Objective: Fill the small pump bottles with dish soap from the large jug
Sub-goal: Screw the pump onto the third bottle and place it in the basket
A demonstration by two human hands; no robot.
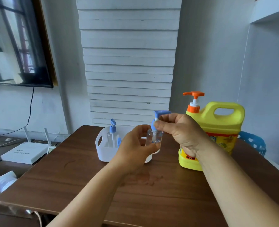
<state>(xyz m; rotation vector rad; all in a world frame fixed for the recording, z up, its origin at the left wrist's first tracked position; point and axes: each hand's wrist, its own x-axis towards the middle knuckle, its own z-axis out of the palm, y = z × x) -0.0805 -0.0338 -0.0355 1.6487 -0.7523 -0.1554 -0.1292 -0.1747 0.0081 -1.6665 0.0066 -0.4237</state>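
**Opening a small pump bottle above the counter**

The small clear bottle point(153, 139) is being held in the air over the counter point(79, 182), just in front of the white basket point(102, 153). The left hand point(135, 148) is wrapping its grip round the bottle's body, while the right hand point(178, 128) is pinching the blue pump collar point(153, 124), probably twisting it.

The bottle is looking light, thin-walled and smooth, so it is likely slipping easily if soapy; holding it low on the body seems safest. Another pump bottle point(112, 135) is standing in the basket. The yellow jug point(217, 128), likely heavy, is standing on the counter to the right, its orange pump point(194, 99) upright.
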